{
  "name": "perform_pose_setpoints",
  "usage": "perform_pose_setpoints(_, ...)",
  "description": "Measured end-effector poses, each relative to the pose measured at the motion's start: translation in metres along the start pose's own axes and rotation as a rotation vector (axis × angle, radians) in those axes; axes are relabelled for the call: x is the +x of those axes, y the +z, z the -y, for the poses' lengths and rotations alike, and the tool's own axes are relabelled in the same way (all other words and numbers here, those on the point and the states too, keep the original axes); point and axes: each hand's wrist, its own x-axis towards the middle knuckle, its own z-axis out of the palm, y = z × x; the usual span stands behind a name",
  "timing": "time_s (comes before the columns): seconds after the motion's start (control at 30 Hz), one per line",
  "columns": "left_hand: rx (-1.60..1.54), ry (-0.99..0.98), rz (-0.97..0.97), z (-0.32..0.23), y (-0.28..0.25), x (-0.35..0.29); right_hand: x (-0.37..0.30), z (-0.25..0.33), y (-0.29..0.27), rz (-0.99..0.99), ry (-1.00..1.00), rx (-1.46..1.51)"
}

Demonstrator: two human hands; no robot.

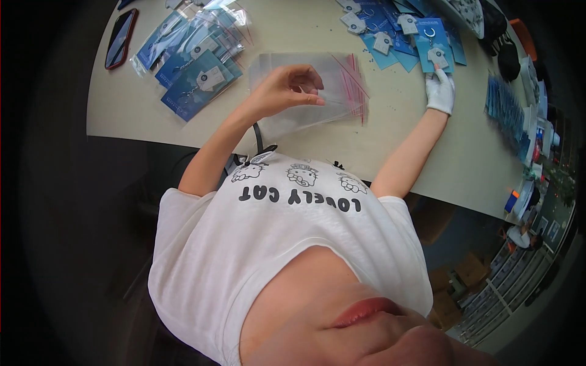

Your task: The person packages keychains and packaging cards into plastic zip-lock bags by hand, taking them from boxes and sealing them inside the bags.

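Observation:
My right hand [441, 94], in a white glove, grips the lower edge of a blue card [447, 44] with a white shirt-shaped keychain [437, 57] on it. This card lies over the near right side of a pile of similar blue cards [397, 44]. Bare and loosely curled, my left hand [294, 88] hovers above a stack of clear plastic zip bags [336, 110] with pinkish-red strips. Thumb and fingers are apart there, and nothing shows between them. Left of the bags lies a heap of bagged cards with keychains [201, 79].
A phone [121, 39] in a red case rests at the table's far left. Along the right side stands a row of blue packets [506, 113], with a dark object [508, 60] beyond it. Cardboard boxes [472, 268] are on the floor at the lower right. Another person [520, 236] is farther off.

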Motion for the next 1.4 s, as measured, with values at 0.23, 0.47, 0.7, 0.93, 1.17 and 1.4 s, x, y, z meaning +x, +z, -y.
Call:
perform_pose_setpoints(0.23, -0.037, -0.050, -0.019, -0.006, 0.001, 0.004, -0.073, -0.008, 0.002, -0.096, 0.038, 0.392)
perform_pose_setpoints(0.47, 0.023, -0.064, 0.021, -0.013, -0.003, 0.012, -0.144, 0.041, 0.088, 0.153, -0.149, -0.083)
perform_pose_setpoints(0.7, 0.044, -0.106, 0.040, -0.015, 0.000, 0.017, -0.153, 0.057, 0.098, 0.218, -0.037, -0.242)
perform_pose_setpoints(0.93, 0.020, -0.082, 0.077, -0.010, 0.001, 0.018, -0.156, 0.075, 0.095, 0.416, 0.028, -0.629)
perform_pose_setpoints(1.17, 0.155, -0.034, 0.100, -0.015, 0.000, 0.018, -0.154, 0.096, 0.097, 0.515, -0.022, -0.696)
perform_pose_setpoints(1.4, 0.309, 0.009, 0.004, -0.022, 0.009, 0.022, -0.165, 0.073, 0.123, 0.587, -0.048, -0.707)
